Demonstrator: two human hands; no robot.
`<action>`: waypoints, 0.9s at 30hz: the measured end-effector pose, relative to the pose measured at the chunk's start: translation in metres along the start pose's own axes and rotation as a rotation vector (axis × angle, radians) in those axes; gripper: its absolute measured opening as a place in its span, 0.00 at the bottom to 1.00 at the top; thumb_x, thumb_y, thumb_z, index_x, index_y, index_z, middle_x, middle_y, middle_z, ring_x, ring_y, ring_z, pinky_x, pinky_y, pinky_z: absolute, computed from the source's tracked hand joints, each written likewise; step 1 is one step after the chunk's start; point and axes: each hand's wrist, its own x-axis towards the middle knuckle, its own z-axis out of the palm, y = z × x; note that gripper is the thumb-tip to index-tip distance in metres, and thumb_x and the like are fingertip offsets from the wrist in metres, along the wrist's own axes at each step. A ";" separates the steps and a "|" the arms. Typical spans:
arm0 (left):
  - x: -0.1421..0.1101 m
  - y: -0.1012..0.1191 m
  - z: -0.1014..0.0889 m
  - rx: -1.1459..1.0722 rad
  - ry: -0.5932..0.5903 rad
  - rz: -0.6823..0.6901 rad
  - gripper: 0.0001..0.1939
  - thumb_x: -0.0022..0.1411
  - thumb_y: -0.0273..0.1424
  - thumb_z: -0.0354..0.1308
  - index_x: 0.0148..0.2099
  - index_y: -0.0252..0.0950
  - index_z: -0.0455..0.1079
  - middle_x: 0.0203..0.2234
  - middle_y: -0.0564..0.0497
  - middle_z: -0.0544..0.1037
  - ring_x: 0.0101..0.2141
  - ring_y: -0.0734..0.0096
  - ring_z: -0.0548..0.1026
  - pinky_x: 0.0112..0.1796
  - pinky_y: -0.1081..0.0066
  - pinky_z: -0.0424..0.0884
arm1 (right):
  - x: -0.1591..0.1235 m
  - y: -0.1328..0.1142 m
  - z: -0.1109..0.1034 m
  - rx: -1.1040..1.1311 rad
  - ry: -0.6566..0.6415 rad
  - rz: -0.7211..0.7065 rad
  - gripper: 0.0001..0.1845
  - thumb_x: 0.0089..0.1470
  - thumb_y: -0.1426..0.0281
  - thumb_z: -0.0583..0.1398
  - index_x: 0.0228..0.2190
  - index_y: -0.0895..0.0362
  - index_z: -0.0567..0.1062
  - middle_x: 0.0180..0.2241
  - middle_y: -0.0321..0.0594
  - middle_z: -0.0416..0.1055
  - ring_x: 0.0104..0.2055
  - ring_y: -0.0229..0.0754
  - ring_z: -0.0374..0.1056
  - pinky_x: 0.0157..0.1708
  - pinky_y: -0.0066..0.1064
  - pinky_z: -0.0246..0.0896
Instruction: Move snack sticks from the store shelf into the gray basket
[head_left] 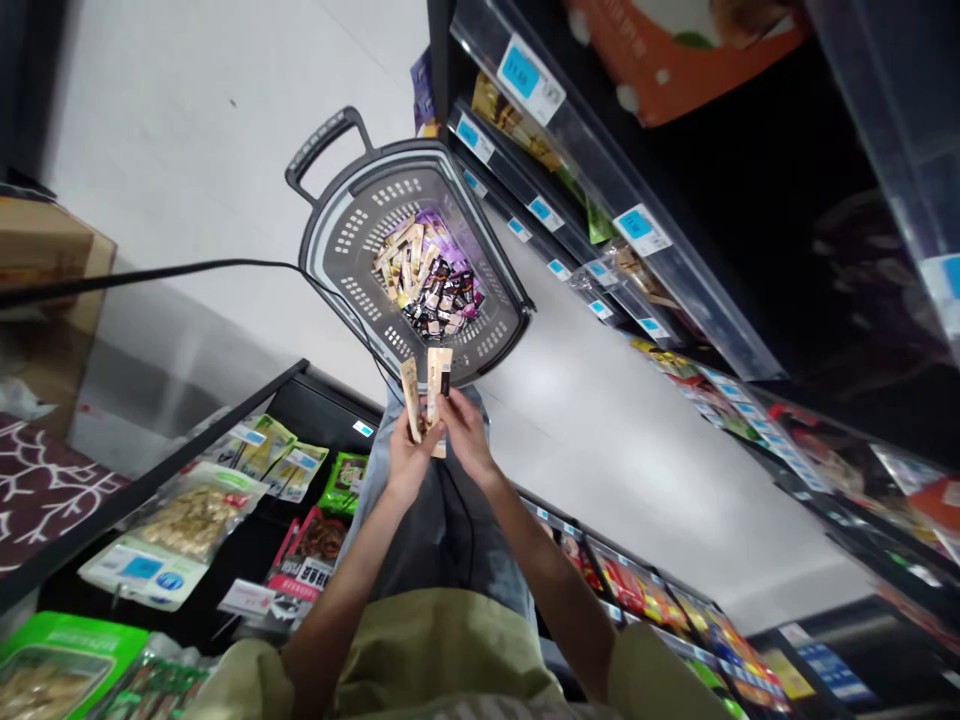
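Shelving [600,180] fills the right of your view, its edges lined with blue and white price labels [525,75], and a pale floor [202,120] spreads from the upper left to beside your right arm. To your left, a low black display [315,395] carries bagged foods, among them a clear bag [187,520] and a small green pack [346,483] near your left forearm. Ahead of you sits a grey basket [334,250] with slotted walls, its handle [319,142] raised at the far left, while a black cord [225,264] runs in from the left edge and crosses its near-left rim. Inside, a heap [431,285] of small packets covers part of the bottom: cream ones to the left, dark ones nearer you, purple at the back. Your left hand [409,455] and right hand [465,428] meet just this side of the basket. Your left fingers are closed around a slim cream packet [409,388], tilted slightly; your right fingers pinch a longer cream packet [436,372], nearly straight, with a dark patch along one side. You cannot tell whether your left thumb presses on that one too.
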 end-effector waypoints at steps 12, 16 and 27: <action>0.001 0.009 0.009 -0.022 -0.016 -0.021 0.26 0.53 0.38 0.71 0.53 0.39 0.73 0.38 0.52 0.79 0.35 0.72 0.76 0.41 0.73 0.72 | 0.021 -0.015 0.003 0.263 0.083 0.106 0.20 0.54 0.48 0.63 0.35 0.51 0.80 0.36 0.39 0.81 0.35 0.45 0.77 0.35 0.36 0.76; 0.002 0.012 0.007 -0.059 -0.034 -0.052 0.21 0.56 0.40 0.69 0.51 0.40 0.74 0.39 0.51 0.79 0.36 0.70 0.77 0.39 0.73 0.72 | 0.023 -0.014 0.001 0.332 0.086 0.112 0.22 0.54 0.48 0.63 0.37 0.52 0.80 0.37 0.41 0.81 0.36 0.48 0.77 0.32 0.37 0.76; 0.001 0.020 0.018 -0.124 -0.162 -0.289 0.27 0.54 0.49 0.67 0.47 0.35 0.71 0.26 0.52 0.77 0.19 0.78 0.68 0.20 0.76 0.62 | 0.039 -0.005 -0.059 0.187 0.068 0.146 0.23 0.42 0.50 0.70 0.33 0.53 0.77 0.34 0.37 0.78 0.33 0.41 0.72 0.32 0.32 0.72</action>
